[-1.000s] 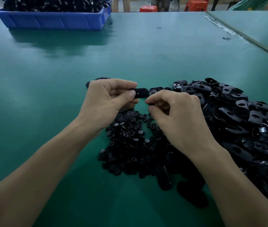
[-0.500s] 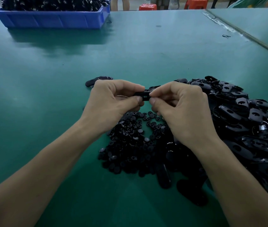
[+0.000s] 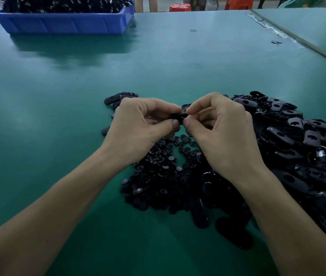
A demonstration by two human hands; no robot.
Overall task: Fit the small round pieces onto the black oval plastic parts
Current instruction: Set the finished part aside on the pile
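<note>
My left hand (image 3: 142, 128) and my right hand (image 3: 220, 130) meet above the green table, fingertips together. Between them they pinch one black oval part (image 3: 179, 116), mostly hidden by thumbs and forefingers. Whether a small round piece sits between my right fingertips is hidden. Below the hands lies a heap of small round pieces (image 3: 162, 176). A big pile of black oval parts (image 3: 297, 148) spreads to the right. A few oval parts (image 3: 118, 97) lie just beyond my left hand.
A blue bin (image 3: 64, 22) full of black parts stands at the far left of the green table (image 3: 178, 60). A seam to a second table runs along the far right. Red stools stand behind the table. Some oval parts (image 3: 232, 234) lie near my right forearm.
My right hand has risen from the round-piece heap and closed in on the oval part held in my left hand; now both hands pinch it, fingertips touching.
</note>
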